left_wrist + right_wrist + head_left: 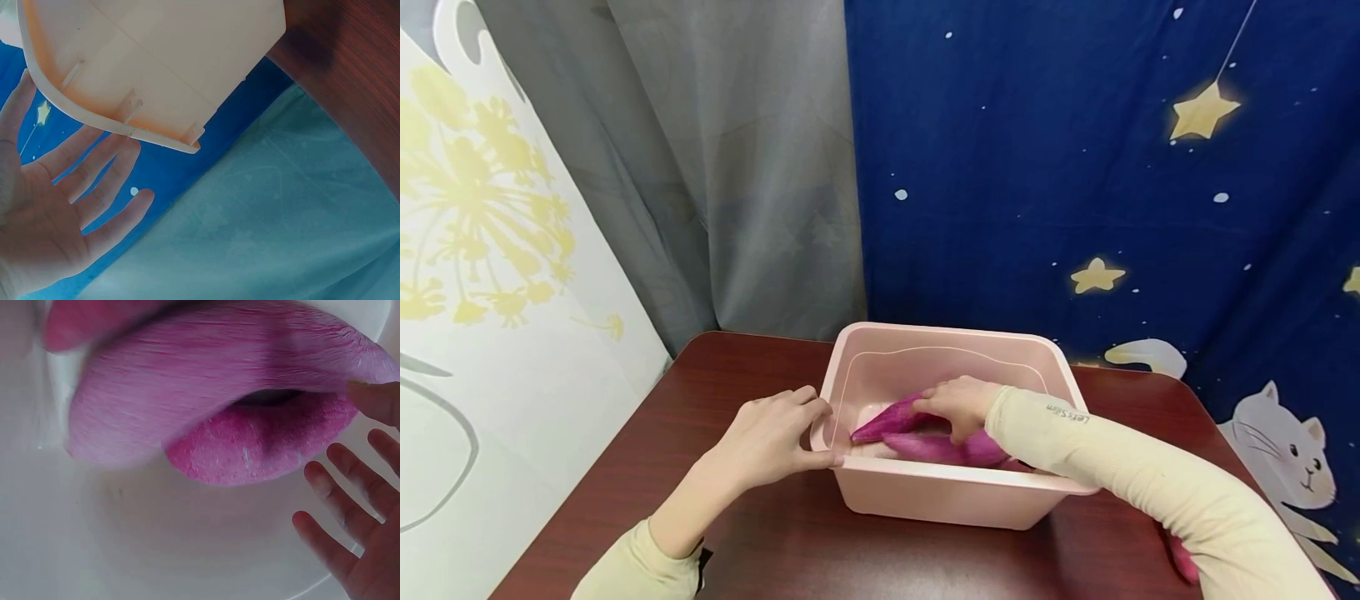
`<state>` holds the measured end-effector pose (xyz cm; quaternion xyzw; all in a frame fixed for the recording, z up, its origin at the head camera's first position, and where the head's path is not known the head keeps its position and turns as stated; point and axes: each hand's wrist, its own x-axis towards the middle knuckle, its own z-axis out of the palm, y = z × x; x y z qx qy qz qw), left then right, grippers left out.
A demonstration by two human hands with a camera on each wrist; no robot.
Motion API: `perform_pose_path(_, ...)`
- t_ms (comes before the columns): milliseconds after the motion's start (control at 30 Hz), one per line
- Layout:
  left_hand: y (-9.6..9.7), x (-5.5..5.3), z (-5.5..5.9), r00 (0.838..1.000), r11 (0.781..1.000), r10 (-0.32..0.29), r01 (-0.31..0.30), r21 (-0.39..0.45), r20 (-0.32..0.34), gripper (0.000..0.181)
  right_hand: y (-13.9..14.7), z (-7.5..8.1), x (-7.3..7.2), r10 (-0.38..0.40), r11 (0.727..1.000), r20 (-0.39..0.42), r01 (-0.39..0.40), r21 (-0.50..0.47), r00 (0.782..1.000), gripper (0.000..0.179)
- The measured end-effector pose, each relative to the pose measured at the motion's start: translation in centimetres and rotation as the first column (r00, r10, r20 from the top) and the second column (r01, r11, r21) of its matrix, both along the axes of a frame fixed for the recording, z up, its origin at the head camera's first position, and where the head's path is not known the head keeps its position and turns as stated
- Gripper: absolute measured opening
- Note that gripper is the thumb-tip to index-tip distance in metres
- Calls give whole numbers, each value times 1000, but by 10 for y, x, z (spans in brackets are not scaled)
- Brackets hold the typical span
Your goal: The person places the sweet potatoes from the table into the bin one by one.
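A pink plastic bin [936, 492] stands on the table with several magenta sweet potatoes [917, 447] lying in it. My right hand [961, 404] reaches down inside, over the sweet potatoes. In the right wrist view its fingers are spread, and the thumb [375, 403] lies against the end of one sweet potato [219, 369]. Beneath that one lies another sweet potato [256, 447]. At the bin's left corner, my left hand [775, 437] touches the rim. The left wrist view has its extended fingers [94, 169] spread along the rim's underside.
The dark red table [760, 533] extends around the bin. Part of a magenta object [1183, 557] shows beside the right sleeve. Behind the table hang a grey curtain [775, 183] and a blue starry curtain [1000, 167]; a white patterned panel [527, 400] stands at left.
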<state>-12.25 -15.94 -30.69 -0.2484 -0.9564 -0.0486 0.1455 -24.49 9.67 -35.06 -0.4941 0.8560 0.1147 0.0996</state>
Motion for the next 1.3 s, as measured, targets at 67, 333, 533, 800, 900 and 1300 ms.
perform_pose_path(67, 0, 0, 0, 1000, 1000, 0, 0, 1, 3, 39, 0, 3, 0, 2, 1000, -9, -3, -10, 1000, 60)
perform_pose_path(333, 0, 1, 0, 1000, 1000, 1, -1, 8, 10, 38, 4, 18, 0, 13, 998, -32, -15, -64, 999, 54)
perform_pose_path(533, 0, 2, 1, 1000, 1000, 4, -4, 5, 12, 39, 9, 35, -2, -8, 997, -57, 3, -79, 998, 50)
perform_pose_path(800, -1, 2, 1, 1000, 1000, 2, -2, 10, 13, 39, 22, 57, 2, -32, 989, -62, 23, -147, 998, 55)
perform_pose_path(900, 0, 2, 1, 1000, 1000, 4, -4, 12, 11, 40, 27, 65, 4, -31, 984, -55, 21, -176, 998, 52)
perform_pose_path(1300, 1, 2, 2, 1000, 1000, 5, -5, 10, 6, 39, 52, 87, 15, -63, 970, -90, 40, -238, 994, 57)
